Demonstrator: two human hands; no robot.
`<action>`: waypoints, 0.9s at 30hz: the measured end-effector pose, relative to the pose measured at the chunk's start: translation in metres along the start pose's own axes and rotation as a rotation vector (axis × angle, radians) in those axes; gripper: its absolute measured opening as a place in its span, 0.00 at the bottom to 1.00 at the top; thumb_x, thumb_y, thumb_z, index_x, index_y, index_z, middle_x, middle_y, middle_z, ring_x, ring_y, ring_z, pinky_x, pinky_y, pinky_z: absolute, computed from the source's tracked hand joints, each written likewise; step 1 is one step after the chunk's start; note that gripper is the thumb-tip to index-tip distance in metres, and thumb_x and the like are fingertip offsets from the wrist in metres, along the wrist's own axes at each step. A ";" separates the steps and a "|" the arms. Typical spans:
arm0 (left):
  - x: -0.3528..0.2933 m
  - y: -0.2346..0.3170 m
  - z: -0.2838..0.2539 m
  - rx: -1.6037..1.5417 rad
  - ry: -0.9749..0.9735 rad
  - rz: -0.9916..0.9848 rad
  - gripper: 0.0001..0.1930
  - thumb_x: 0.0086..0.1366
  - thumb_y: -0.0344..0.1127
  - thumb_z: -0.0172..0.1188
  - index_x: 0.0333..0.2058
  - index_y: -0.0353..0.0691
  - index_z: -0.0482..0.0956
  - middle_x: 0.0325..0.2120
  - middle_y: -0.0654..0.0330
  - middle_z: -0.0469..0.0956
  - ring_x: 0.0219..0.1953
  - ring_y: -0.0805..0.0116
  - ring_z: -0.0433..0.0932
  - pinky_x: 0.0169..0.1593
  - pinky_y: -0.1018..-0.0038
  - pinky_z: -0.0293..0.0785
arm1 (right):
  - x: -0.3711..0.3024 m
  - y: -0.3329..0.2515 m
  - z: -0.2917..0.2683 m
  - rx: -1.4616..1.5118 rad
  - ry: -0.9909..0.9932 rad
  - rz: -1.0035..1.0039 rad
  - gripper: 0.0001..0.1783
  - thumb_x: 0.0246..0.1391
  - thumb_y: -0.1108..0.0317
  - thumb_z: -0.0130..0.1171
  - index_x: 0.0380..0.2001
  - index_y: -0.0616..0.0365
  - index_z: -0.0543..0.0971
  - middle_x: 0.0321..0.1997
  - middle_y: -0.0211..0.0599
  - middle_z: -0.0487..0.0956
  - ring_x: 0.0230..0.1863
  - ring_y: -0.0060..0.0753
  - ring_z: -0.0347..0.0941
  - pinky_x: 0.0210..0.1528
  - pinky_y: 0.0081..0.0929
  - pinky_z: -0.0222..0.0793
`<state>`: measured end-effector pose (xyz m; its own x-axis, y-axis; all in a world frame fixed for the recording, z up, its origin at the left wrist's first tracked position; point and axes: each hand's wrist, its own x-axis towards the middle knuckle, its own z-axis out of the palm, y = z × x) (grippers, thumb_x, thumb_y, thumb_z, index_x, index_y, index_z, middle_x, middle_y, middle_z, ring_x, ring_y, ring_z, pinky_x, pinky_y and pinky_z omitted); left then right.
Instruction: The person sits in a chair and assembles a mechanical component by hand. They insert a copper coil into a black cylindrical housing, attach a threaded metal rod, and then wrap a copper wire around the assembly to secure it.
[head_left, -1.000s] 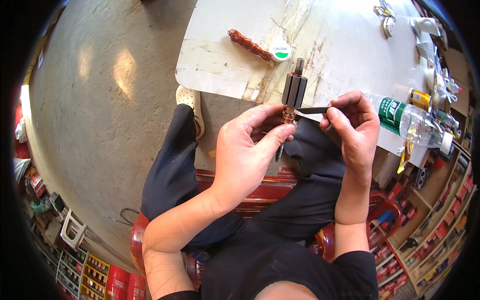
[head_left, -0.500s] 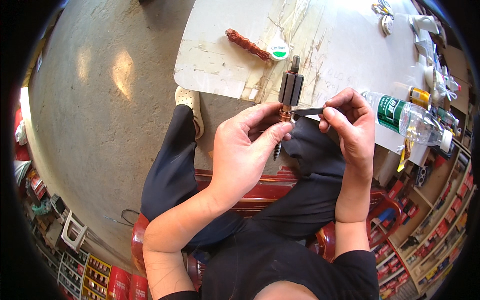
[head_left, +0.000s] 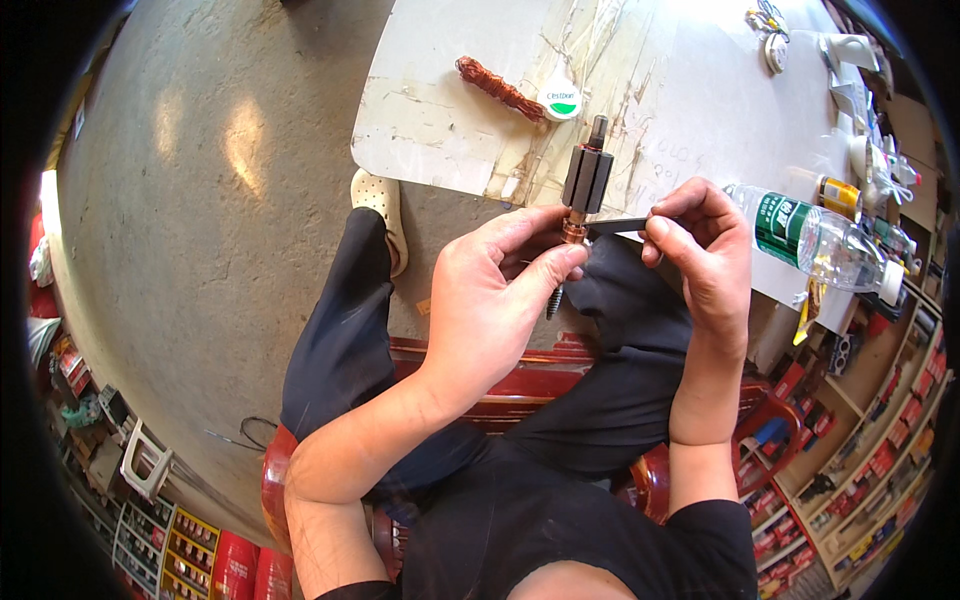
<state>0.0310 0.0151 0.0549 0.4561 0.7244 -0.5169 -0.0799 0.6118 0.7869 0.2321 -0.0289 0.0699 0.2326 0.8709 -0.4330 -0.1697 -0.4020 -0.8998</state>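
Observation:
My left hand grips a motor armature around its copper commutator, thumb and fingers on either side. The dark slotted core points up and away from me, slightly tilted, and a threaded shaft end sticks out below my thumb. Between thumb and fingers of my right hand is a thin black blade-like strip. Its tip reaches the armature just by the commutator; whether it touches is too small to tell. Both hands are above my lap, close to the near edge of the white table.
A coil of copper wire and a white round tag with a green patch lie on the table. To the right are a clear bottle with a green label and a yellow can. Shelves of boxes stand at lower right.
The armature has turned slightly about its length and shifted a touch right and down in my left hand. My right hand and the black strip have barely moved.

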 end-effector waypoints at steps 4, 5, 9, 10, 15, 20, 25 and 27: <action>0.000 0.000 0.001 -0.011 -0.004 0.011 0.17 0.63 0.23 0.60 0.50 0.24 0.73 0.35 0.53 0.82 0.35 0.73 0.80 0.43 0.77 0.77 | 0.002 0.000 -0.003 0.002 -0.010 0.010 0.07 0.52 0.78 0.63 0.33 0.64 0.76 0.29 0.36 0.78 0.27 0.22 0.76 0.32 0.17 0.73; 0.000 0.000 0.001 -0.009 -0.002 0.010 0.17 0.63 0.23 0.60 0.50 0.24 0.73 0.35 0.52 0.82 0.35 0.73 0.80 0.43 0.77 0.77 | 0.002 0.000 -0.004 0.004 -0.013 0.019 0.07 0.52 0.78 0.63 0.33 0.64 0.76 0.29 0.36 0.78 0.27 0.22 0.76 0.32 0.17 0.73; 0.000 0.001 0.002 -0.012 0.002 0.001 0.17 0.63 0.23 0.60 0.50 0.24 0.73 0.35 0.53 0.82 0.35 0.73 0.80 0.43 0.77 0.77 | 0.003 0.001 -0.005 0.023 -0.024 0.025 0.07 0.51 0.78 0.63 0.33 0.64 0.76 0.29 0.36 0.79 0.27 0.21 0.76 0.31 0.17 0.73; 0.000 0.001 0.003 -0.015 0.000 -0.003 0.17 0.63 0.23 0.60 0.50 0.24 0.73 0.35 0.53 0.82 0.35 0.73 0.80 0.43 0.77 0.77 | 0.003 0.002 -0.006 0.027 -0.021 0.028 0.07 0.51 0.78 0.64 0.33 0.64 0.76 0.29 0.36 0.79 0.27 0.22 0.76 0.31 0.17 0.73; 0.000 -0.004 0.003 0.033 -0.027 0.006 0.17 0.62 0.23 0.60 0.50 0.24 0.73 0.35 0.54 0.82 0.35 0.74 0.80 0.43 0.78 0.77 | 0.003 0.005 -0.004 0.046 -0.027 0.056 0.07 0.51 0.77 0.64 0.33 0.64 0.76 0.30 0.36 0.79 0.27 0.22 0.77 0.31 0.17 0.73; 0.000 -0.002 0.002 0.046 -0.023 -0.003 0.17 0.62 0.23 0.60 0.50 0.25 0.74 0.35 0.55 0.81 0.35 0.74 0.79 0.42 0.78 0.77 | 0.003 0.004 -0.003 0.053 -0.033 0.054 0.08 0.51 0.77 0.65 0.33 0.63 0.76 0.30 0.36 0.79 0.27 0.22 0.77 0.32 0.17 0.74; 0.000 -0.003 0.001 0.034 -0.020 0.009 0.17 0.63 0.22 0.60 0.50 0.24 0.74 0.35 0.56 0.81 0.35 0.74 0.79 0.42 0.78 0.77 | 0.003 0.002 -0.007 0.044 -0.047 0.024 0.07 0.51 0.77 0.64 0.33 0.63 0.76 0.29 0.35 0.79 0.27 0.22 0.76 0.32 0.17 0.73; 0.000 -0.006 0.001 0.044 -0.009 -0.010 0.17 0.63 0.22 0.59 0.50 0.24 0.73 0.35 0.56 0.81 0.34 0.74 0.79 0.42 0.78 0.76 | 0.001 0.003 -0.009 0.014 -0.024 0.033 0.07 0.50 0.77 0.64 0.32 0.63 0.76 0.28 0.34 0.79 0.27 0.21 0.76 0.32 0.18 0.73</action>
<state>0.0321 0.0114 0.0508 0.4648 0.7150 -0.5222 -0.0359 0.6046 0.7958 0.2407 -0.0314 0.0664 0.2040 0.8639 -0.4606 -0.1899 -0.4266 -0.8843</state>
